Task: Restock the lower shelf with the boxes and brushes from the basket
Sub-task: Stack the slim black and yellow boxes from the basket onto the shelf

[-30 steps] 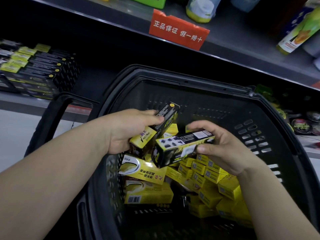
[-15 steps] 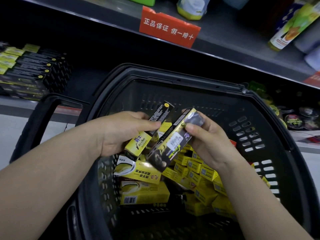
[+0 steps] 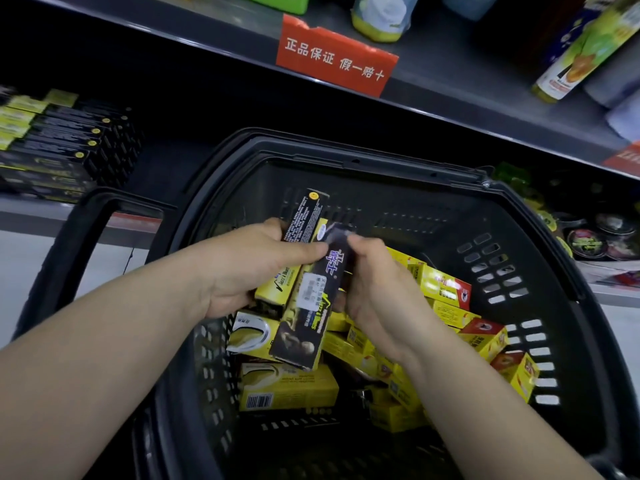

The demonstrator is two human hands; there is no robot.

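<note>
Your left hand (image 3: 256,268) grips one long black box (image 3: 304,220), and your right hand (image 3: 374,292) pinches a second box (image 3: 311,306) against it, both over the basket (image 3: 346,161). Many yellow boxes (image 3: 446,289) lie in the basket. The lower shelf (image 3: 152,174) carries a stack of black boxes (image 3: 69,143), so most restocking looks undone.

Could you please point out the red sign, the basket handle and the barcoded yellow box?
red sign (image 3: 334,57): head view, its middle.
basket handle (image 3: 117,201): head view, upper bar.
barcoded yellow box (image 3: 287,378): head view, top face.
</note>
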